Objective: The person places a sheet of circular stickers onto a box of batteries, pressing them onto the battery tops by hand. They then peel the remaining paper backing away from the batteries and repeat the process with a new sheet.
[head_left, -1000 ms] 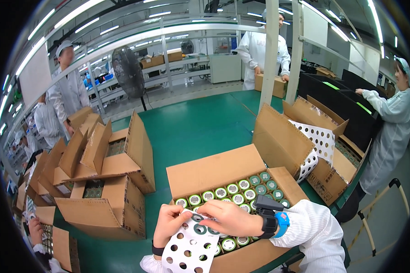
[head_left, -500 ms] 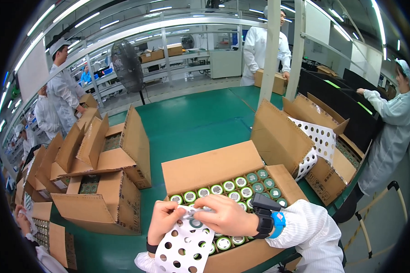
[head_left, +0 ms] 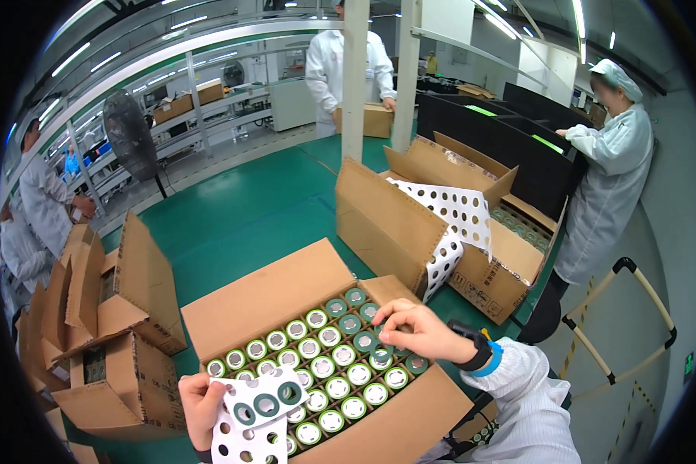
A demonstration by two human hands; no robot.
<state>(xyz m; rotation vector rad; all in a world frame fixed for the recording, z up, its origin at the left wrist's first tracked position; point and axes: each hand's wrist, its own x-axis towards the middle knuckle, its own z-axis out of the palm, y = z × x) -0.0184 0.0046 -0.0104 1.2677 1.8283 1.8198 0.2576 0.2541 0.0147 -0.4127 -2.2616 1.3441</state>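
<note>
My left hand (head_left: 201,404) grips the edge of a white perforated sheet (head_left: 243,435) with dark green ring stickers on its raised strip. The sheet hangs over the near left corner of an open carton (head_left: 267,290). Upright cylindrical battery cells (head_left: 330,336) fill the carton in a divider grid, most with white tops and bright green edges. Toward the right end, several cells (head_left: 349,324) have dark green tops. Above these my right hand (head_left: 414,332) pinches, thumb and forefinger together, with a dark green ring sticker (head_left: 380,357) at the fingertips, over a cell.
At the right stands another open carton (head_left: 491,290) with a perforated sheet (head_left: 448,209) draped over it. Several open cartons (head_left: 120,379) are stacked at the left of the green table (head_left: 216,209). A post (head_left: 354,85) rises behind. People in white coats stand around.
My right hand has left the sheet and moved right, over the dark-topped cells. My left hand still holds the sheet, whose ring stickers now show. The view has turned to the right.
</note>
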